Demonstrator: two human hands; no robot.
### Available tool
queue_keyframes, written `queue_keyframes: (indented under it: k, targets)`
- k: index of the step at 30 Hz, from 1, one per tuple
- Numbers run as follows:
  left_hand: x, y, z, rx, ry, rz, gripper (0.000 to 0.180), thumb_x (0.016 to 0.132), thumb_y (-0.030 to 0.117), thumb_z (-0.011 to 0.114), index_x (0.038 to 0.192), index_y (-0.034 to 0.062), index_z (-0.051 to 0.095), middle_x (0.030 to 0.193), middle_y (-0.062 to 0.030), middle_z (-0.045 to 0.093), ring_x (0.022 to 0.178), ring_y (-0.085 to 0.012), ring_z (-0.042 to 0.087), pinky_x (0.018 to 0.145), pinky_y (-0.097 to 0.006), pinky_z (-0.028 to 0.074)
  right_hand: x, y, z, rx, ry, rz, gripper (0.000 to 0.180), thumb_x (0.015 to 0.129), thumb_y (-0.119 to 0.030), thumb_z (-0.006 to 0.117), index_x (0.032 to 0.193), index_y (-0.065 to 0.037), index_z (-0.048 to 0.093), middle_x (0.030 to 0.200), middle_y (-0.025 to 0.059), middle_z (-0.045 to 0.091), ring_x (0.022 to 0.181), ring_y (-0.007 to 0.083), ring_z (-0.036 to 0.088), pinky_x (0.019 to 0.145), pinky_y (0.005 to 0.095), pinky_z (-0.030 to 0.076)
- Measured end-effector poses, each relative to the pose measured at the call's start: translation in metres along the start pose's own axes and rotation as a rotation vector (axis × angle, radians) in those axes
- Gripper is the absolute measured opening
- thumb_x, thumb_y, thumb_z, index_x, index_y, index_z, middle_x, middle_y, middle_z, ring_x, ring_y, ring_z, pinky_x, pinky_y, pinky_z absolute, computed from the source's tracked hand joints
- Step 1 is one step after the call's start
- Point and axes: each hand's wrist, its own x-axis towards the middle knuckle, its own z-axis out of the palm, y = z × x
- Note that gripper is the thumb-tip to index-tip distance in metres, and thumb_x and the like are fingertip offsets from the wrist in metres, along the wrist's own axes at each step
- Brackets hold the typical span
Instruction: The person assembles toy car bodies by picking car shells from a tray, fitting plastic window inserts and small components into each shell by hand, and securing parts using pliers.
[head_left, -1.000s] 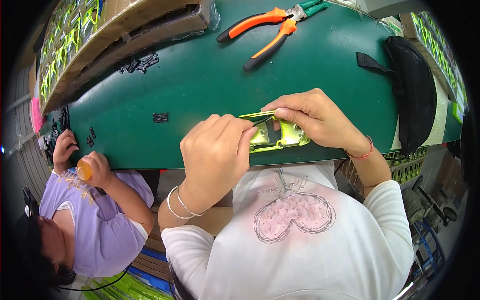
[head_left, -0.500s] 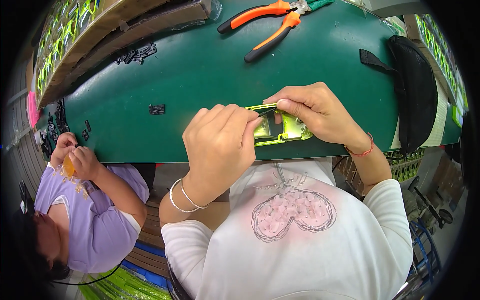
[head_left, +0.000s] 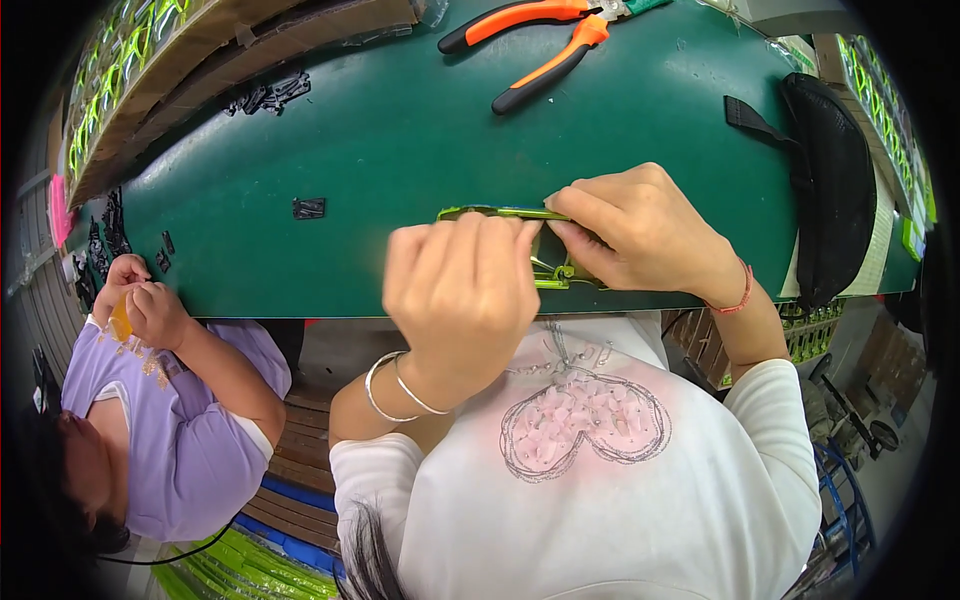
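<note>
A glossy lime-green plastic frame point(head_left: 555, 273) with openings is held between both hands, just above the near edge of the green table. My left hand point(head_left: 460, 280) is closed over its left part, fingers curled over the top and hiding much of it. At the upper right rim, my right hand point(head_left: 640, 230) pinches the frame between thumb and fingers. Whether a smaller piece is also in the fingers cannot be made out. Left of my hands, a small black plastic piece point(head_left: 309, 208) lies on the table.
Pliers with orange-black handles point(head_left: 560, 72) lie at the far side. A black pouch point(head_left: 830, 190) rests at the right. Black parts point(head_left: 270, 97) are piled near a cardboard box point(head_left: 215, 70) at upper left. A co-worker's hands point(head_left: 150, 305) are at the left table edge.
My left hand has moved slightly right and rolled over, its knuckles now covering more of the frame. The frame has tilted and shows more edge-on. My right hand keeps its pinch.
</note>
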Motion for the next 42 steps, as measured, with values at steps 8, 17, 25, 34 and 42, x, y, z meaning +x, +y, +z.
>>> queue_keyframes:
  k: [8, 17, 25, 34, 42]
  targets:
    - [0.021, -0.027, 0.0, -0.11, -0.112, 0.338, 0.021, 0.076, 0.006, 0.069, 0.096, -0.001, 0.064, 0.09, -0.0115, 0.061, 0.083, -0.0275, 0.061, 0.075, -0.037, 0.049, 0.0, 0.005, 0.004, 0.048, 0.088, -0.088, 0.015, 0.081, -0.005, 0.072, 0.082, -0.003, 0.056, 0.064, 0.0079, 0.057, 0.055, 0.029, 0.061, 0.048, 0.0404, 0.047]
    - [0.02, -0.031, 0.006, -0.324, -0.288, 0.245, 0.021, 0.074, 0.001, 0.071, 0.093, -0.0004, 0.063, 0.084, -0.011, 0.062, 0.075, -0.0284, 0.06, 0.067, -0.037, 0.049, 0.003, -0.004, -0.003, 0.027, 0.006, 0.002, 0.013, 0.081, -0.009, 0.071, 0.084, -0.003, 0.06, 0.065, 0.0101, 0.059, 0.053, 0.032, 0.06, 0.048, 0.0426, 0.047]
    - [0.013, -0.015, -0.018, -0.2, -0.121, 0.016, 0.02, 0.083, 0.011, 0.081, 0.095, 0.0015, 0.067, 0.086, -0.0097, 0.066, 0.075, -0.0289, 0.062, 0.067, -0.038, 0.049, 0.003, -0.012, 0.009, -0.233, 0.122, 0.089, 0.017, 0.084, -0.014, 0.072, 0.085, -0.005, 0.057, 0.065, 0.0075, 0.059, 0.053, 0.0279, 0.063, 0.048, 0.0402, 0.049]
    - [0.014, -0.039, -0.044, -0.902, -0.318, -0.359, 0.005, 0.093, 0.001, 0.072, 0.095, -0.0028, 0.072, 0.089, -0.0097, 0.074, 0.076, -0.0153, 0.069, 0.067, -0.028, 0.054, 0.006, -0.02, -0.005, 0.4, 0.057, 0.092, 0.016, 0.087, -0.007, 0.071, 0.083, -0.002, 0.057, 0.059, 0.0109, 0.053, 0.049, 0.0297, 0.055, 0.047, 0.0411, 0.042]
    - [0.012, -0.033, -0.012, -0.8, -0.196, -0.015, 0.01, 0.084, -0.005, 0.075, 0.087, -0.0004, 0.067, 0.083, -0.0101, 0.07, 0.073, -0.0203, 0.065, 0.066, -0.033, 0.053, 0.0, -0.016, 0.01, 0.491, 0.015, -0.028, 0.015, 0.083, -0.004, 0.071, 0.081, -0.002, 0.056, 0.06, 0.0101, 0.053, 0.05, 0.0292, 0.055, 0.047, 0.0387, 0.043]
